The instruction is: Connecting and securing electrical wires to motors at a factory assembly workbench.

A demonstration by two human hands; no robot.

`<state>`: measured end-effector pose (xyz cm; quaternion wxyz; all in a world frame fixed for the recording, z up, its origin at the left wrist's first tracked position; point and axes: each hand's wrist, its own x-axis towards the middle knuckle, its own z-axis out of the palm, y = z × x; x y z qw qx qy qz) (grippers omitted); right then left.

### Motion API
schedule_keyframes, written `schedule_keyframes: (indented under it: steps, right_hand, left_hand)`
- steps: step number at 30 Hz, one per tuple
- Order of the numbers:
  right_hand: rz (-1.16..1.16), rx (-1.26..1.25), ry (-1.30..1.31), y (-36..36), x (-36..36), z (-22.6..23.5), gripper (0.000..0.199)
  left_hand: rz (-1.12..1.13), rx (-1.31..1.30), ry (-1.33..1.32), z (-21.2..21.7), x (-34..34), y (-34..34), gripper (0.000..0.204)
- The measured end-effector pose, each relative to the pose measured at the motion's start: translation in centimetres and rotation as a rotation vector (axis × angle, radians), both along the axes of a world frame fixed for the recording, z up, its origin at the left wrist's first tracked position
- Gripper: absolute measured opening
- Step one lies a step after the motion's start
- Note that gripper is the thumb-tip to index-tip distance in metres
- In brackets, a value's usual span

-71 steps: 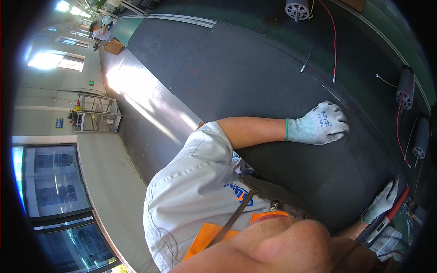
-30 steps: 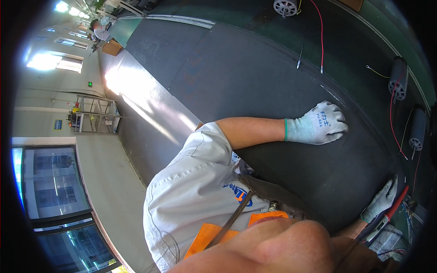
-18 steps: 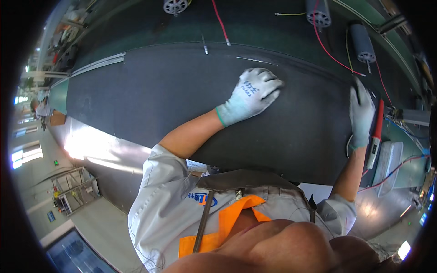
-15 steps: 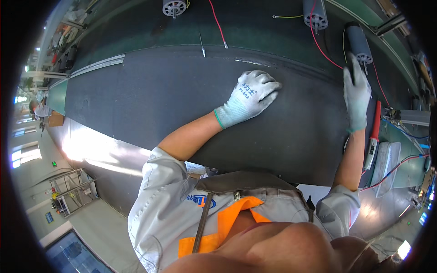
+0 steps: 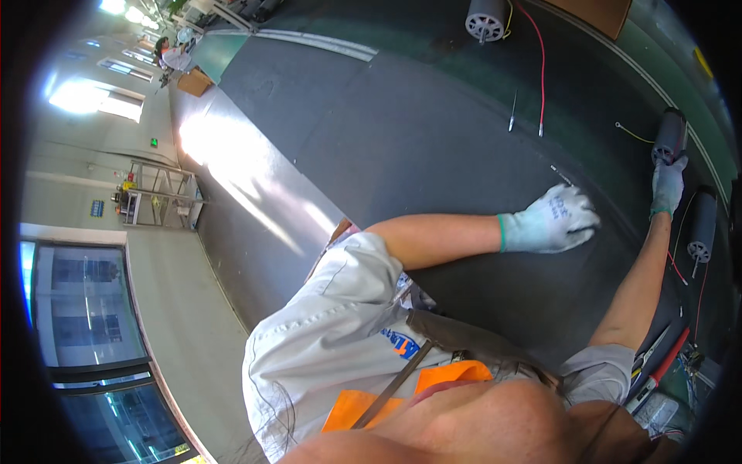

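My right hand point(image 5: 669, 184), in a pale coated work glove, is at the right with its fingers round the shaft end of a grey cylindrical electric motor point(image 5: 669, 127). A thin yellow-green wire point(image 5: 635, 133) with a ring end runs out from that motor. My left hand point(image 5: 553, 220), gloved alike, rests palm down on the dark work mat point(image 5: 433, 147), its fingers curled under. Whatever may be inside them is hidden. A second motor point(image 5: 702, 224) lies closest to my right forearm, its shaft pointing towards me.
Another motor point(image 5: 487, 22) lies at the far side, with a red lead point(image 5: 542, 69) and a slim metal-tipped wire point(image 5: 512, 116). Near my right elbow are a red-handled tool point(image 5: 668, 357) and scissors point(image 5: 649, 352). A cardboard sheet point(image 5: 595, 14) stands at the far right.
The view has turned, shifting the bench rightward. My right hand has gone from beside the nearest right-hand motor to the neighbouring one and gripped it. My left hand remains curled on the mat.
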<state>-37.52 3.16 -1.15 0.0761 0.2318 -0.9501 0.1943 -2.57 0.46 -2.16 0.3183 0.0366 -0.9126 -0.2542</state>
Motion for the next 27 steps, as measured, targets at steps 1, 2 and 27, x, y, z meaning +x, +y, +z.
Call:
schedule_keyframes:
  steps: [1,2,27]
  right_hand:
    - [-0.011,-0.037,-0.009,0.5,-0.3,-0.4,0.081]
    - [-0.003,-0.037,-0.008,0.6,0.6,-0.9,0.081]
    - [0.994,0.088,0.177,11.1,26.7,4.2,0.065]
  left_hand:
    - [-0.015,0.039,0.022,0.5,-0.5,-0.1,0.025]
    - [-0.001,0.136,0.011,0.8,-0.8,-0.7,0.032]
    - [0.148,0.272,0.156,3.6,9.8,2.4,0.034]
